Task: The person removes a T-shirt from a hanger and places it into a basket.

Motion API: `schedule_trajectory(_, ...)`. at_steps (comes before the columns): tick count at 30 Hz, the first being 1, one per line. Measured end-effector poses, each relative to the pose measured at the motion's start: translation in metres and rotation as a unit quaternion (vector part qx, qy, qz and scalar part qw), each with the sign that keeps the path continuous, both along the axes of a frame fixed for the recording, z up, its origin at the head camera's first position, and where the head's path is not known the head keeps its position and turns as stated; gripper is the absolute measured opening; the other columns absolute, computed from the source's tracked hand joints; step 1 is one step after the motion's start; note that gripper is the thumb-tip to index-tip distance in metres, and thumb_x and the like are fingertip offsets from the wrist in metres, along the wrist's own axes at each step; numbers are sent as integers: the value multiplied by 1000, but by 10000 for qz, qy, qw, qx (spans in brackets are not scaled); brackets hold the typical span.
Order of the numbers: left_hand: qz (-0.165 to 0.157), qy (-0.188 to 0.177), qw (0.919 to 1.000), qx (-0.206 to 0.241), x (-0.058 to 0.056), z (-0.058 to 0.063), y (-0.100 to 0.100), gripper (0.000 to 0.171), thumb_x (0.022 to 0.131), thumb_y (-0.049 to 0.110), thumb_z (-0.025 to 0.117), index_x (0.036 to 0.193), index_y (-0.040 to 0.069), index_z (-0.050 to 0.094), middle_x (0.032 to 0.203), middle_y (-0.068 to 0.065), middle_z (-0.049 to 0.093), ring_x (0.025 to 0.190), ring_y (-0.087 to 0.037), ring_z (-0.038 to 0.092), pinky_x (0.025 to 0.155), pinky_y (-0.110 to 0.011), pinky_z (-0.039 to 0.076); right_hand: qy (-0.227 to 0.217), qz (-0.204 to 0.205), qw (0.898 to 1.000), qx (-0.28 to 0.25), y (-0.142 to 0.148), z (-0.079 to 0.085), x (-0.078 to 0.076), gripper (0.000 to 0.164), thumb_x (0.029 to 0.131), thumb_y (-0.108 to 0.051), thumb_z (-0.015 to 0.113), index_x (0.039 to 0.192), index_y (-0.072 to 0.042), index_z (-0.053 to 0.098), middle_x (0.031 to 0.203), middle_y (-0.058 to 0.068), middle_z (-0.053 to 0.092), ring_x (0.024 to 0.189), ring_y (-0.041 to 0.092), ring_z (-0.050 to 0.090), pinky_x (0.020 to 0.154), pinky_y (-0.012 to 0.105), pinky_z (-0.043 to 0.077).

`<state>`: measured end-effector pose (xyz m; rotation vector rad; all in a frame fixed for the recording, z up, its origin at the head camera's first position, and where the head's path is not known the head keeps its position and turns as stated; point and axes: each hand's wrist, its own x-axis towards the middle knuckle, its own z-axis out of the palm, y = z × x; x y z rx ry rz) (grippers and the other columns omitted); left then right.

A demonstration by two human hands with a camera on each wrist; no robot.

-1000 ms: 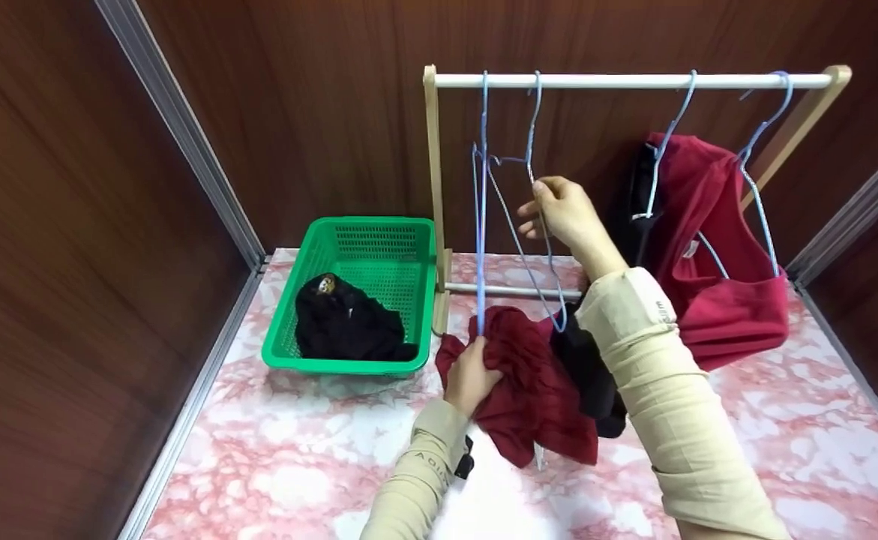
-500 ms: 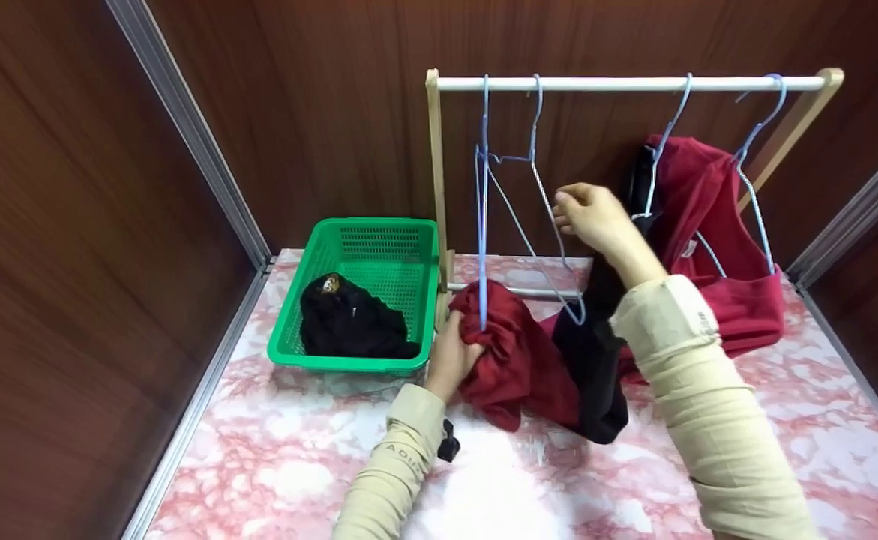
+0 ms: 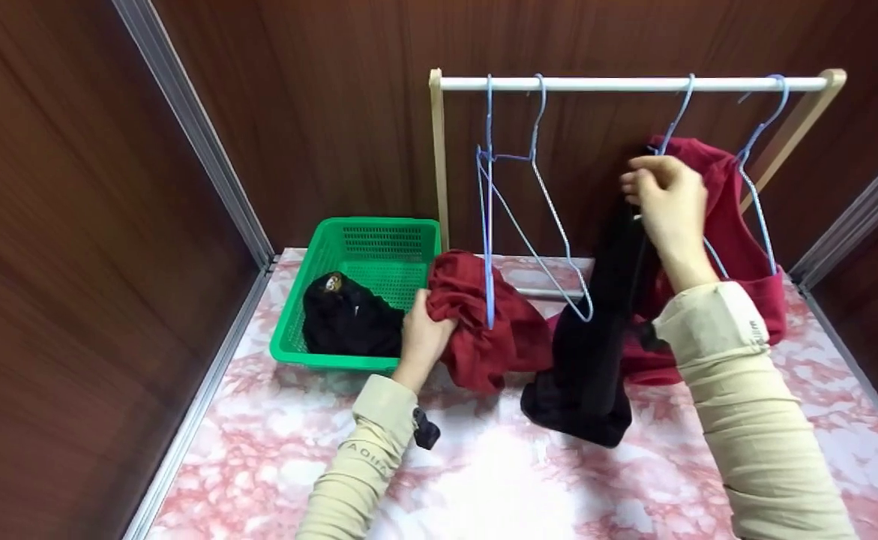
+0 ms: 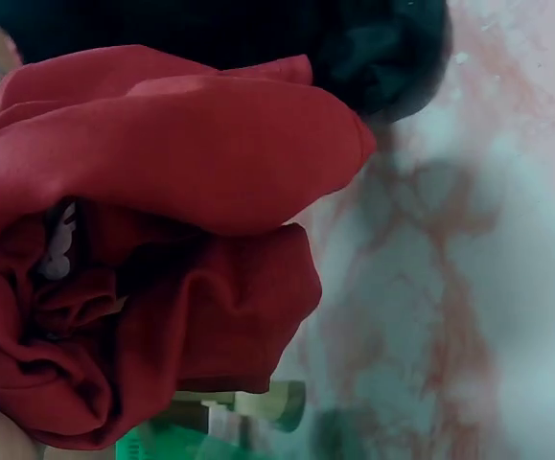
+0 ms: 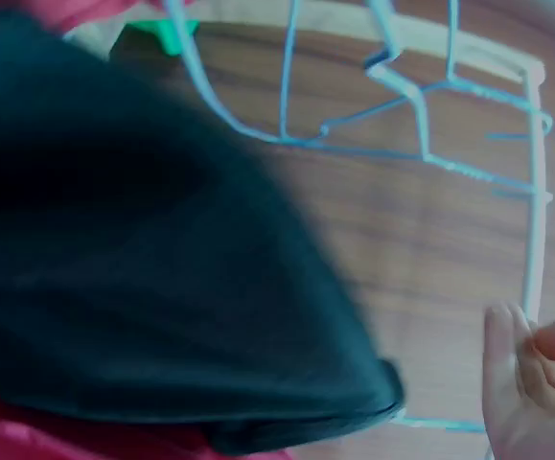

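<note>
My left hand (image 3: 425, 334) grips a bunched dark red garment (image 3: 476, 322) beside the right rim of a green plastic basket (image 3: 334, 362). Folds of this red cloth (image 4: 172, 144) fill much of the left wrist view, with a whitish patch inside. An empty wire hanger (image 3: 490, 225) hangs in front of it. My right hand (image 3: 675, 210), fingers loosely bent, is at the hanger (image 3: 682, 112) that carries a black garment (image 3: 596, 352). In the right wrist view the hand (image 5: 536, 383) shows nothing between thumb and fingers, close to the hanger's wire.
A black cloth item (image 3: 352, 319) lies in the basket. Another empty hanger (image 3: 555, 210) is on the rack's white rod (image 3: 611, 84). At the right end a crimson garment (image 3: 753, 300) hangs on a hanger. Dark wood panels (image 3: 319, 112) enclose the marbled surface (image 3: 259, 465).
My left hand has carried the dark red garment left to the basket's edge. My right hand has left the empty hanger and moved right and up to the black garment's hanger.
</note>
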<state>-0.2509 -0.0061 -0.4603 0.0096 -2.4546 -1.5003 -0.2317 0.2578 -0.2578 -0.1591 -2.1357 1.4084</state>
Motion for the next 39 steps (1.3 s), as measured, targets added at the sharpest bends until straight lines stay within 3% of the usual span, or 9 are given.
schedule_trajectory(3, 103, -97, 9998, 135, -2, 4, -10, 37, 72, 16, 68, 107, 12, 55, 99, -15, 70, 91, -31, 64, 77, -43, 50, -37, -787, 9967, 217, 7, -4, 0, 27, 92, -9, 48, 112, -3, 65, 83, -16, 65, 73, -12, 55, 76, 7, 45)
schedule_trajectory(7, 279, -188, 9990, 286, -7, 7, -25, 35, 75, 17, 66, 108, 11, 54, 100, -15, 69, 94, -32, 64, 79, -44, 49, -313, -1300, 9898, 499, 16, -12, -2, 37, 89, -9, 49, 125, 0, 56, 120, 11, 59, 103, 9, 55, 96, 20, 40)
schedule_trajectory(11, 551, -218, 9966, 565, -14, 9, -41, 35, 76, 16, 65, 109, 9, 54, 103, -17, 67, 98, -34, 62, 82, -45, 48, -780, -1229, 9882, 487, 23, -18, -3, 46, 91, -13, 46, 133, 5, 43, 132, 22, 49, 123, 30, 47, 109, 34, 34)
schedule_trajectory(18, 1237, -251, 9841, 1250, -25, 11, -65, 34, 78, 15, 66, 107, 7, 50, 104, -20, 66, 95, -35, 60, 83, -45, 46, -1553, -762, 9838, 471, 29, -28, -6, 52, 98, -27, 34, 142, 2, 34, 139, 22, 46, 129, 30, 44, 112, 37, 32)
schedule_trajectory(23, 1805, -169, 9685, 1706, -31, 12, -80, 43, 77, 14, 66, 115, 8, 47, 111, -21, 64, 104, -36, 59, 90, -46, 45, -1699, -492, 9827, 553, 27, -32, -8, 52, 98, -28, 34, 142, 0, 35, 138, 22, 49, 128, 30, 45, 110, 38, 33)
schedule_trajectory(27, 2228, 59, 9560, 1909, -34, 11, -89, 44, 77, 12, 67, 114, 6, 46, 113, -23, 62, 108, -38, 57, 94, -46, 42, -1604, -525, 9832, 696, 24, -35, -8, 47, 98, -22, 32, 139, -1, 39, 135, 23, 51, 126, 31, 47, 108, 39, 34)
schedule_trajectory(30, 2372, 281, 9506, 1984, -37, 8, -94, 44, 78, 12, 67, 115, 3, 45, 116, -23, 59, 112, -38, 55, 97, -45, 41, -1458, -565, 9848, 752, 22, -37, -9, 44, 98, -18, 32, 137, 0, 43, 131, 24, 53, 123, 32, 48, 107, 40, 34)
schedule_trajectory(34, 2374, 378, 9516, 1914, -41, -3, -100, 45, 80, 10, 65, 118, 1, 43, 119, -23, 56, 115, -38, 53, 99, -44, 40, -1348, -567, 9863, 761, 21, -39, -9, 42, 98, -16, 31, 136, -1, 44, 128, 25, 55, 119, 32, 49, 104, 40, 35)
schedule_trajectory(39, 2162, 22, 9651, 1476, -42, -21, -108, 46, 80, 5, 62, 120, -2, 39, 122, -27, 54, 118, -39, 51, 101, -44, 38, -1339, -531, 9867, 757, 19, -41, -8, 42, 99, -16, 31, 136, -2, 44, 125, 24, 56, 117, 32, 50, 103, 40, 35)
